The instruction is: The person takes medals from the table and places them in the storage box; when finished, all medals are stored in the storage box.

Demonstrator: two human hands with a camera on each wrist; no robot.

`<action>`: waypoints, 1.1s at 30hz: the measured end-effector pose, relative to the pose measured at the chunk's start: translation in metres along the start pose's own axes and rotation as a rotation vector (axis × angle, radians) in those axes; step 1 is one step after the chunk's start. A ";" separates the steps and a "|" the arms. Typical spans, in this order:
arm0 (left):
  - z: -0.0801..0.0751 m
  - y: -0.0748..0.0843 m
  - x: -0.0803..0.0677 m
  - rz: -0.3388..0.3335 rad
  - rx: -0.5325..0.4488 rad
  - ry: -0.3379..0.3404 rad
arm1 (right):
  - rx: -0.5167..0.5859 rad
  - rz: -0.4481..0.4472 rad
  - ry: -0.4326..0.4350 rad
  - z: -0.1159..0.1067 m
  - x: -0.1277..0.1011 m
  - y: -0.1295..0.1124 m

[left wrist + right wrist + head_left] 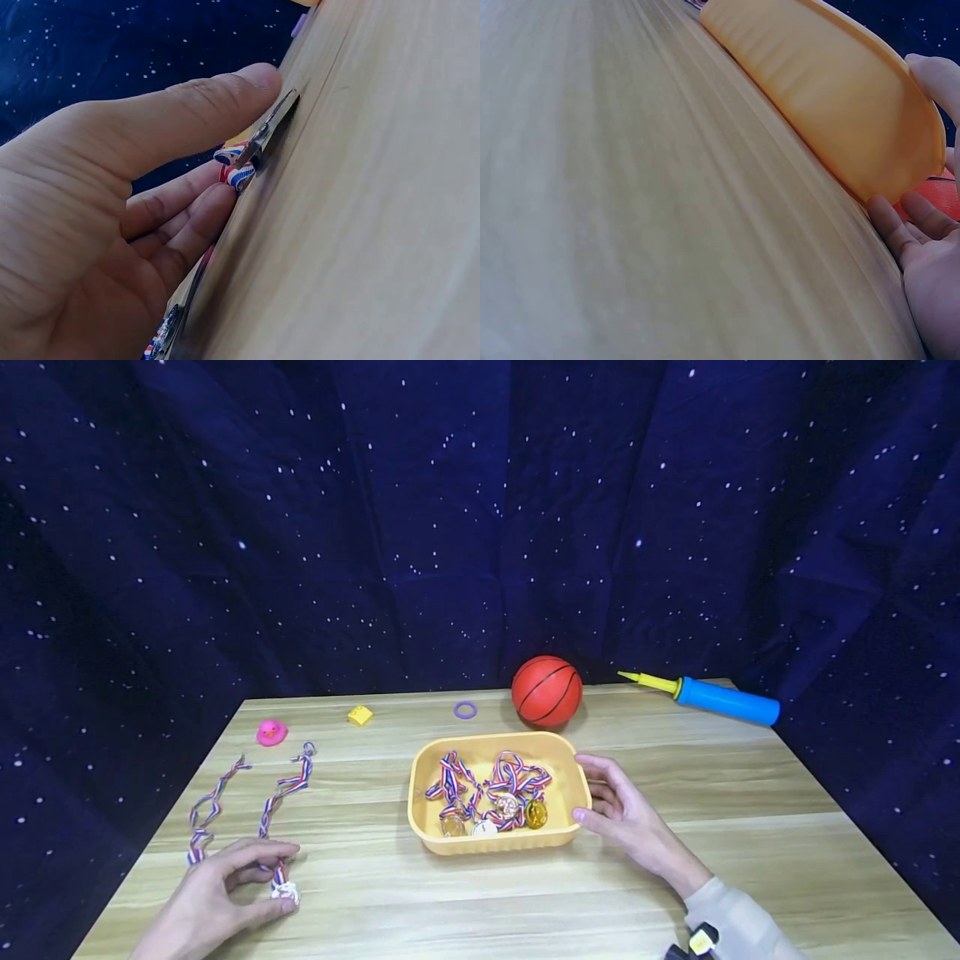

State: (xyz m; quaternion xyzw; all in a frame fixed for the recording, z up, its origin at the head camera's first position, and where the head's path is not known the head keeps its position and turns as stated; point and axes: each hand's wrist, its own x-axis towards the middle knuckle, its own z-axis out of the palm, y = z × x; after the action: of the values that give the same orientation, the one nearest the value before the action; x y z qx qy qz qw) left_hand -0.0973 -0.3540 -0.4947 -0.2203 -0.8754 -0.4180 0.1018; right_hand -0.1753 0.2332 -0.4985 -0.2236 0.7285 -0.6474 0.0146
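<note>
My left hand (217, 893) pinches a silver medal (286, 891) at the near left corner of the surface (750, 793), thumb and forefinger curled round its edge, disc tipped up on the wood; its striped ribbon (283, 789) trails toward the far edge. The left wrist view shows the thin metal rim under my thumb (225, 97) and the red-white-blue ribbon loop at the top. A second ribbon (210, 806) lies just beside it, nearer the left edge; whether a medal hangs on it I cannot tell.

My right hand (618, 806) is relaxed, fingers mostly straight, touching the right wall of the yellow tray (420, 777) mid-surface, not gripping. The tray holds a tangle of ribbons and several medals (510, 810), gold and silver.

Step, as I judge it: laying medals out from tray to the left side, this one being set down or straightened. Next move likely calls for letting go flat, then a fine pinch on one ribbon in the tangle while the right hand steadies the tray.

Materials: medals hard, shiny, round; ribbons woven, soft, kinked; tray smooth plastic, rounded corners; surface pale wood grain.

Along the far edge: pink duck (271, 732), yellow block (360, 715), purple ring (465, 710), rubbery orange basketball (547, 691), blue pump (712, 695) with yellow nozzle.
</note>
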 end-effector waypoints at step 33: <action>0.016 0.010 0.005 -0.039 -0.026 0.009 | -0.012 0.007 0.002 0.002 0.000 0.001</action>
State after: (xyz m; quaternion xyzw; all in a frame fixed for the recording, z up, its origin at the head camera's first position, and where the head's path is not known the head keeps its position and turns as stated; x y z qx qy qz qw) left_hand -0.0973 -0.3350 -0.4959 -0.2025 -0.8736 -0.4323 0.0947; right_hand -0.1750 0.2318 -0.4993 -0.2204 0.7332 -0.6432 0.0148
